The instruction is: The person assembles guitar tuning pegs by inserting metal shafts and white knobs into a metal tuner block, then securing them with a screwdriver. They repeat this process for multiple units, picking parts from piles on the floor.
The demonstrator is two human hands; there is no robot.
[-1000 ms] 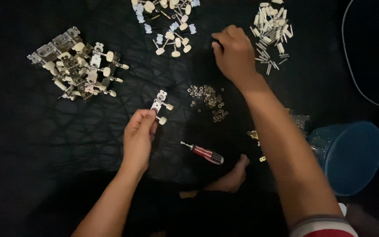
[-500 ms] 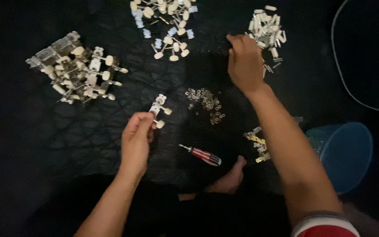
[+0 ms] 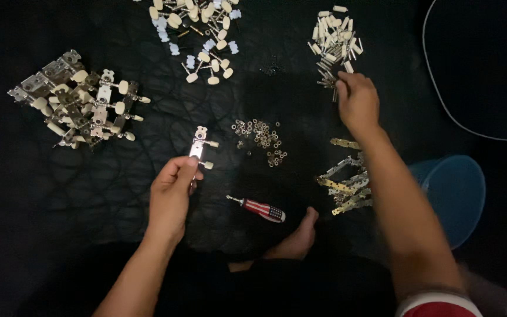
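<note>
Head view shows your left hand (image 3: 171, 194) with its grip closed on a small silver metal plate with cream-coloured knobs (image 3: 200, 147), held above the black cloth floor (image 3: 60, 223); your right hand (image 3: 357, 101) reaches far forward, fingers curled down onto the pile of small white and silver pegs (image 3: 333, 38), though you cannot tell whether that grip has caught one. A red-and-white striped screwdriver (image 3: 262, 209) lies near your bare foot (image 3: 297, 238); a scatter of tiny metal rings (image 3: 259, 134) sits between your hands.

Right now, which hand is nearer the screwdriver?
Left. The left hand sits just up-left of the screwdriver, holding a tuner plate; the right hand is far up-right, at the roller pile.
</note>
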